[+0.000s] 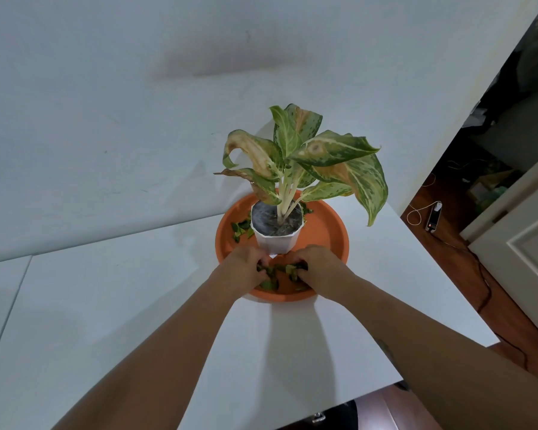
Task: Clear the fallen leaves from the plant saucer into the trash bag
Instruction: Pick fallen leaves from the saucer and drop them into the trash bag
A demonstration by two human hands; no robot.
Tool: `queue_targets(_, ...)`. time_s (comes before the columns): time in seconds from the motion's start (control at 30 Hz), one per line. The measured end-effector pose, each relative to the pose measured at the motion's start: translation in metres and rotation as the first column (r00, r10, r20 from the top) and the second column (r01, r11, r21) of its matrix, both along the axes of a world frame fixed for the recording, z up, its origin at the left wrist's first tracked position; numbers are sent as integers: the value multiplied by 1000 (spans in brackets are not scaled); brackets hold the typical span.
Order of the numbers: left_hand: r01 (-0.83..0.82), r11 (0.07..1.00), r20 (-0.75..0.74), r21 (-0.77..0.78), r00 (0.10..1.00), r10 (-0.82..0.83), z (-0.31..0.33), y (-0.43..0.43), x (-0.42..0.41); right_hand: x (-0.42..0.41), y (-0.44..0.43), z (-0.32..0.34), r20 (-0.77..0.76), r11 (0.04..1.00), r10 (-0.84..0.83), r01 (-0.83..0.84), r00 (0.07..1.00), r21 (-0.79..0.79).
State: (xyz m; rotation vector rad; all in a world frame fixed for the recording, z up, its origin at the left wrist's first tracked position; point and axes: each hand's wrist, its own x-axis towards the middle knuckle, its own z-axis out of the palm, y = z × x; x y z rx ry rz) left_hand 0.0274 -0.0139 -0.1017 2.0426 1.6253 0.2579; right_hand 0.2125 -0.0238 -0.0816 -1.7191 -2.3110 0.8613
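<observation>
An orange plant saucer (326, 231) sits on a white table near its far right corner. A white pot (277, 240) with a variegated green plant (311, 156) stands in the saucer. Green fallen leaves (280, 271) lie bunched in the saucer's near part, between my two hands. My left hand (243, 265) and my right hand (317, 265) both curl their fingers into this pile from either side. More leaf bits (241, 229) lie left of the pot, and a few (306, 210) behind it on the right. No trash bag is in view.
The white table (106, 305) runs to the left and toward me, with its right edge (441, 274) close to the saucer. Beyond that edge is a wooden floor (510, 305) with cables, a small device (434, 217) and a white door (528, 237).
</observation>
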Motion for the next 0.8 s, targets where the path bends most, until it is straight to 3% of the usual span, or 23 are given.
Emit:
queue_targets(0.2, 105, 992, -47, -72, 993, -108, 8, 2, -5, 3, 1, 6, 169, 992, 98, -82, 981, -101)
queue_targets(0.4, 85, 996, 60, -14, 995, -84, -1, -3, -2, -7, -6, -2, 69, 999, 50, -51, 996, 14)
queue_targets(0.6, 80, 996, 61, -32, 995, -78, 0, -2, -5, -7, -8, -5, 4, 999, 27, -27, 1000, 34)
queue_targets(0.8, 87, 993, 42, -81, 996, -84, 5, -1, -5, -7, -7, -7, 33, 998, 40, -41, 999, 41)
